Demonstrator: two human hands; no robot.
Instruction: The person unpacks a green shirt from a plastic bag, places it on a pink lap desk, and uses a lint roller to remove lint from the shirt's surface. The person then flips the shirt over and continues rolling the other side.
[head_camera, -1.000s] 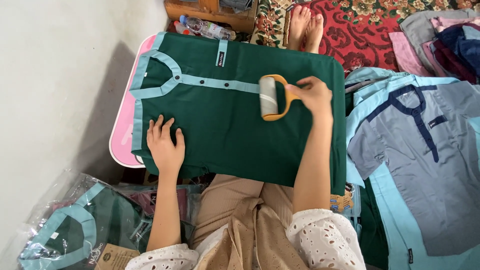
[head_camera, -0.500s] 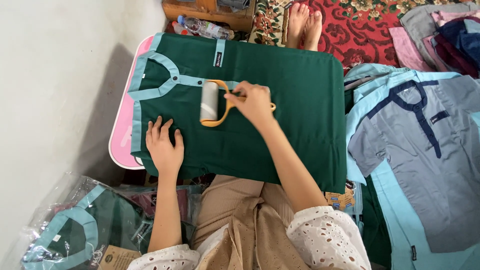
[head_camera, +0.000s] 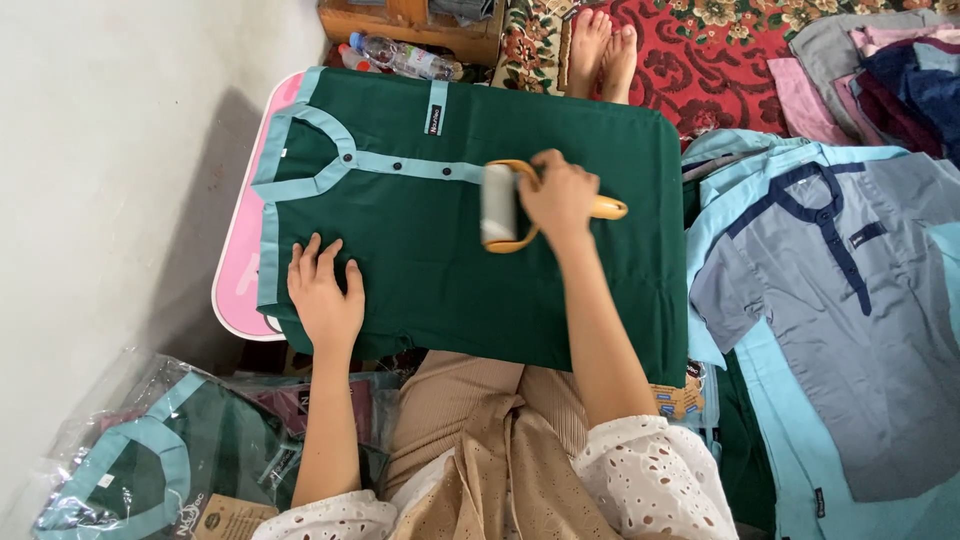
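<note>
Pale floor runs along one side of the room, and a low pink table stands on it with a dark green shirt spread flat across the top, its light teal collar and placket lying toward the pale floor side. Her left hand lies open and flat on the shirt near its lower edge, fingers slightly spread, pressing the cloth down and holding nothing. Her right hand is closed round the yellow handle of a lint roller; the white roll rests on the shirt just at the end of the teal placket, near the middle of the cloth, and the handle's end pokes out past her knuckles. The two hands are well apart. She sits close against the table, tan trousers and white eyelet sleeves below. Beside the table, a grey-blue shirt with navy trim lies on top of a light blue one. Beyond the table a red patterned rug carries another person's bare feet, and a plastic bottle lies by a wooden box. By her left arm sits a bagged shirt in clear plastic. More folded clothes are piled on the rug's far corner.
</note>
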